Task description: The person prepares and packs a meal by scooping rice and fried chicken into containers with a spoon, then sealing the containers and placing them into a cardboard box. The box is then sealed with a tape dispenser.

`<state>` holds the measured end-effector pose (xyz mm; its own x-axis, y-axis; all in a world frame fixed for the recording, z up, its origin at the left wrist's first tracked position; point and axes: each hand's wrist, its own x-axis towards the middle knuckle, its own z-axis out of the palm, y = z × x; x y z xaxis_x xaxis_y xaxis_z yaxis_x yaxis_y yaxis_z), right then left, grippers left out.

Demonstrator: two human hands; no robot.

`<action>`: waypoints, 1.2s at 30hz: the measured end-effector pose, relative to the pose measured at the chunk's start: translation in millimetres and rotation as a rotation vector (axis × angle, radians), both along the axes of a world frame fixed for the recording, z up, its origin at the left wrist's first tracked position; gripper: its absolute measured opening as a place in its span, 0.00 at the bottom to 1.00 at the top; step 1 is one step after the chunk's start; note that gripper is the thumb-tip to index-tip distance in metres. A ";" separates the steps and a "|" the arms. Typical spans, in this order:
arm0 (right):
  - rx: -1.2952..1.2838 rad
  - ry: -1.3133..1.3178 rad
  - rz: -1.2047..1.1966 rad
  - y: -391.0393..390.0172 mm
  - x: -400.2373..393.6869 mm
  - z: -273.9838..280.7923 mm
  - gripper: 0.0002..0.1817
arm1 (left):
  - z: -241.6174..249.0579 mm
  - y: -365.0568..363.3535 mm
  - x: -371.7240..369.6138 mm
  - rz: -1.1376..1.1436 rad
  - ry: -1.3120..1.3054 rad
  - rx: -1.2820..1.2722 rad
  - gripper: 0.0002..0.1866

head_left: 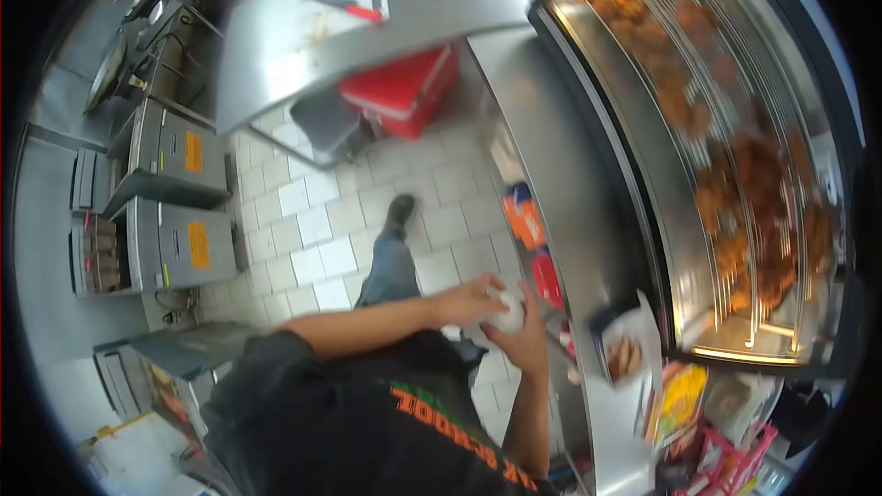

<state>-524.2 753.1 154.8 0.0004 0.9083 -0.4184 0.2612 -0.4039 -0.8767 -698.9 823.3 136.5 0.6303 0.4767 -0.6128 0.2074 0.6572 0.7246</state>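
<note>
In front of my body, my left hand [470,301] and my right hand [522,335] meet around a small white rounded thing [506,314]. Its kind is blurred and partly covered by fingers. My right hand wraps it from the side and below, thumb and fingers curled about it. The bent fingers of my left hand press on it from the other side. Just beyond my right hand runs a steel counter [551,156], with a white paper tray [634,349] of brown food pieces on it.
A lit glass display case [634,119] with fried food on racks stands at the right. Ahead is a steel table [276,60] with a red-handled knife [354,9] on a white board. Red bins [404,92] sit below. Fryer-like steel units [188,152] line the left; the floor is tiled.
</note>
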 end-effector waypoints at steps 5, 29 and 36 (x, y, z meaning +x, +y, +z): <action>0.037 0.096 -0.400 147.0 -132.5 -120.1 0.40 | -86.2 144.8 -133.5 0.058 0.282 0.763 0.32; 0.463 -0.099 -0.682 626.3 -318.9 -137.8 0.26 | -158.6 413.9 -280.1 0.108 0.049 0.618 0.34; 0.769 -0.757 -0.664 667.0 -322.2 -185.2 0.33 | -385.0 407.0 -337.1 0.591 0.199 -0.261 0.29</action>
<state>-846.4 1420.1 -30.4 0.5549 0.6493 0.5200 0.7419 -0.1034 -0.6625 -1036.1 1230.2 -248.5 0.1721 0.5276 -0.8319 -0.1277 0.8493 0.5123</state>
